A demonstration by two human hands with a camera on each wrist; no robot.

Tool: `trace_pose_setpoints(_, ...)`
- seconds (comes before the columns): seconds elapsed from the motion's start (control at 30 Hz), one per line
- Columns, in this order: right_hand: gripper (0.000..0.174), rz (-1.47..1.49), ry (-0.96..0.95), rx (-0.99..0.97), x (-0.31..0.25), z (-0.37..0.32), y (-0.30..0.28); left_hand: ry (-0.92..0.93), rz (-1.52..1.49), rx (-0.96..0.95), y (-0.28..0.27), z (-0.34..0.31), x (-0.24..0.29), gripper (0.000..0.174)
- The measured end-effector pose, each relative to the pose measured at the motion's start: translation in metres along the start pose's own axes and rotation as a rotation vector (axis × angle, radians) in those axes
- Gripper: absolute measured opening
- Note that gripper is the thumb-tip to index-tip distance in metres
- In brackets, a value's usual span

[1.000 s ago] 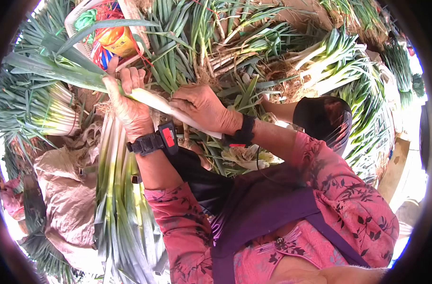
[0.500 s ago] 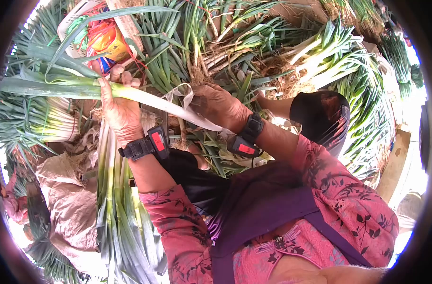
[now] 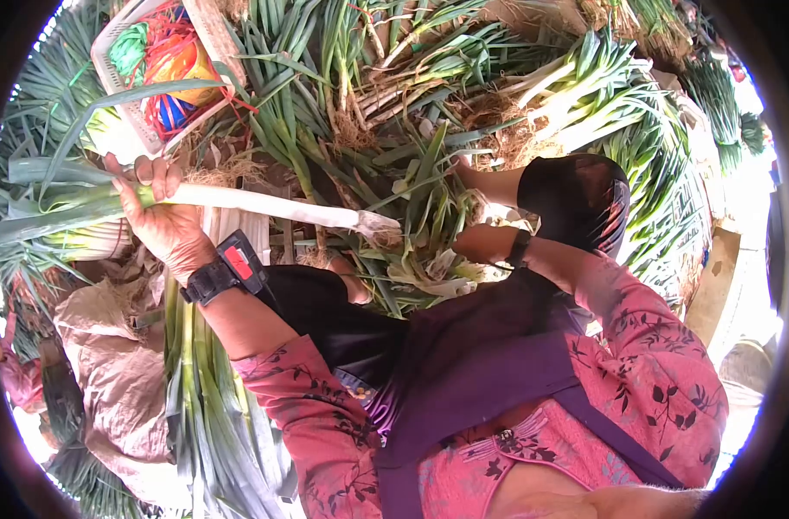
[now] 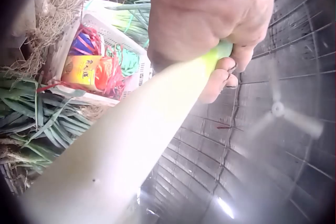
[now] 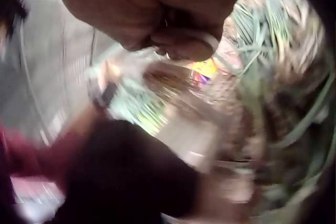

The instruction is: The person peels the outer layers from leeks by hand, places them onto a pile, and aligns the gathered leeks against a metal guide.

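My left hand (image 3: 174, 229) grips a thick leek (image 3: 273, 203) where the white shaft turns green. The leek lies nearly level, its leaves to the left and its root end (image 3: 377, 227) to the right. Close up in the left wrist view, the smooth white shaft (image 4: 136, 119) runs out from the curled fingers. My right hand (image 3: 485, 242) is low beside my knee, apart from the leek, over pale peelings (image 3: 437, 272) on the ground. In the blurred right wrist view its fingers (image 5: 184, 43) look curled; I cannot tell whether a peeling is between them.
At the upper left stands a white plastic basket (image 3: 135, 121) with coloured ties and a yellow packet (image 4: 81, 70). Long leeks (image 3: 204, 372) lie by my left forearm, beside a crumpled tan sack (image 3: 113, 363). More leeks and green onions (image 3: 619, 112) lie ahead and right.
The right hand has pulled a thin strip of skin off the shaft, then moved right and down away from it. The left hand has carried the leek left, bringing its root end into view.
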State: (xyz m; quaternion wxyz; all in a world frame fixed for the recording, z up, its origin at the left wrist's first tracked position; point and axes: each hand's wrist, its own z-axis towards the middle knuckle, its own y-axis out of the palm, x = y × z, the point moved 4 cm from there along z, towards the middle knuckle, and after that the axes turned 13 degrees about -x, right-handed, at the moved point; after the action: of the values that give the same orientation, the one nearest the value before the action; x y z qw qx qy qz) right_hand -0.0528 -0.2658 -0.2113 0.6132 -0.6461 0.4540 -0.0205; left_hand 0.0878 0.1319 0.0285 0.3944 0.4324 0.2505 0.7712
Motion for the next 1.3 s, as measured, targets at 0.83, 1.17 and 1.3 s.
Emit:
trace_pose_setpoints(0.83, 0.021, 0.164, 0.062, 0.161, -0.064, 0.031, -0.124, -0.060, 0.371, 0.482, -0.052, -0.006, 0.007, 0.028)
trace_pose_setpoints(1.17, 0.021, 0.279, -0.381, 0.033, -0.136, 0.010, -0.120, -0.129, -0.007, -0.004, -0.007, -0.006, -0.019, 0.109)
trace_pose_setpoints(1.3, 0.012, 0.371, -0.301, -0.139, -0.105, -0.046, -0.097, -0.066, 0.013, -0.006, -0.003, 0.003, -0.003, 0.109)
